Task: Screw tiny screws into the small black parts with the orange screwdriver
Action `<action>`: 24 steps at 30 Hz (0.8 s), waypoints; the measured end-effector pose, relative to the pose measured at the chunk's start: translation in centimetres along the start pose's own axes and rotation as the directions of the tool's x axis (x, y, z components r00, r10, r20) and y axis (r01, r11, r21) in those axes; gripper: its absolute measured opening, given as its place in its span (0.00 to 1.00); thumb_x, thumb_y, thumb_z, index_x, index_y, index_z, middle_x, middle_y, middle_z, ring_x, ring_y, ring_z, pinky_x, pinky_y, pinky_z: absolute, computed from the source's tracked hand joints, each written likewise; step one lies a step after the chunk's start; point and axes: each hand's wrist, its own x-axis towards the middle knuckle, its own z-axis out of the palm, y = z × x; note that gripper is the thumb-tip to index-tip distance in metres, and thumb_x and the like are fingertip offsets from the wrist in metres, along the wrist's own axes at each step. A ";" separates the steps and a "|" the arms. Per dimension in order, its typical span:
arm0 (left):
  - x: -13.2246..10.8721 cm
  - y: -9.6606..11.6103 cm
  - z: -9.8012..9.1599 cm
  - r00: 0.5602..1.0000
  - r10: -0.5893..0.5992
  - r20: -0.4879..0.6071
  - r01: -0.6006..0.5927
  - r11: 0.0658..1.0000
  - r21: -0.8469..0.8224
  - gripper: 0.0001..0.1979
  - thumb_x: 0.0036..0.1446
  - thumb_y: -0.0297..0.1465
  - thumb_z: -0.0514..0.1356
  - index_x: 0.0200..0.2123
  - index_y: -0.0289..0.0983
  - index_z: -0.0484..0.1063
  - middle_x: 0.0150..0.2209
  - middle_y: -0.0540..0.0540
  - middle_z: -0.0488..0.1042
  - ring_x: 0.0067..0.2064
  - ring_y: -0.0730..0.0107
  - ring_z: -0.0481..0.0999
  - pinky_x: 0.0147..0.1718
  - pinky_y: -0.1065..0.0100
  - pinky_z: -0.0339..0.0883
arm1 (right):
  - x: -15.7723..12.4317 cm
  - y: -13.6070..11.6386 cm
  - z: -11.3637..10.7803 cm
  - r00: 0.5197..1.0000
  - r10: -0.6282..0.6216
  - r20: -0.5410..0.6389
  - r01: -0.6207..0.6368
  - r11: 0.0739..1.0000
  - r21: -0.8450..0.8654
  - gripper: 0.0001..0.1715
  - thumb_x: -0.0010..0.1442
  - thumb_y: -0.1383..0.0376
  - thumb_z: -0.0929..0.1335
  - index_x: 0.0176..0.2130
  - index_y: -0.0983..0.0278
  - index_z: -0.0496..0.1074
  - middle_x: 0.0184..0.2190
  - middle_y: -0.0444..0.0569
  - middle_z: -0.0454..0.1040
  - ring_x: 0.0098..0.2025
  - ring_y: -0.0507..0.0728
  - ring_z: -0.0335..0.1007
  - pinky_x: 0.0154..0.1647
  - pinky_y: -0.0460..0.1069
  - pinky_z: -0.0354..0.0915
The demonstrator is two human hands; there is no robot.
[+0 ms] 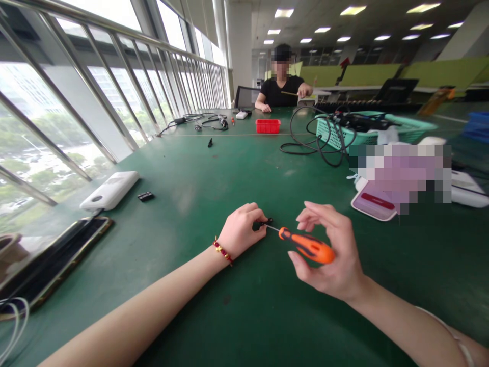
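Observation:
My left hand (pixel 246 229), with a beaded bracelet at its wrist, is closed in a pinch on a small black part (pixel 269 222) low over the green table. Most of that part is hidden by the fingers, so its kind does not show. An orange and black screwdriver (pixel 307 245) slants from my right hand down to the left, the tip of its shaft at the black part. Around the handle, my right hand (pixel 336 255) has thumb and fingers spread apart, off its sides. The handle's butt end is close to the palm; whether it touches cannot be made out.
On the green table (pixel 183 275), a white power bank (pixel 110 190), a phone (pixel 57 260) and a black piece (pixel 145 196) lie left. Right are a purple phone (pixel 376 200), a cable (pixel 301 150) and a teal basket (pixel 414 127). Beyond the red box (pixel 268 126) sits a person (pixel 282 89).

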 end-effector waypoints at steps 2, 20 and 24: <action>0.0 0.0 0.0 1.000 0.003 0.001 -0.003 1.000 0.001 0.05 0.46 0.24 0.58 0.28 0.37 0.72 0.31 0.49 0.71 0.35 0.70 0.71 0.34 0.71 0.66 | 0.0 0.0 -0.1 0.998 0.030 0.052 -0.028 0.999 -0.032 0.37 0.46 0.64 0.71 0.53 0.66 0.58 0.26 0.43 0.64 0.25 0.51 0.62 0.26 0.48 0.63; 0.0 -0.1 0.1 0.995 -0.076 -0.064 0.078 0.997 0.029 0.03 0.46 0.24 0.58 0.26 0.36 0.71 0.31 0.49 0.71 0.34 0.70 0.71 0.34 0.70 0.66 | -0.2 -0.2 0.2 0.980 0.148 0.136 -0.146 0.989 -0.020 0.22 0.52 0.70 0.66 0.48 0.62 0.63 0.22 0.40 0.62 0.24 0.50 0.62 0.28 0.46 0.64; 0.0 -0.1 0.1 0.994 -0.081 -0.068 0.083 0.996 0.019 0.03 0.47 0.25 0.58 0.26 0.36 0.71 0.31 0.49 0.71 0.34 0.71 0.71 0.34 0.70 0.66 | -0.2 0.0 0.5 0.987 0.126 0.096 -0.127 0.992 0.007 0.34 0.49 0.68 0.67 0.54 0.63 0.56 0.34 0.47 0.66 0.34 0.53 0.66 0.36 0.50 0.66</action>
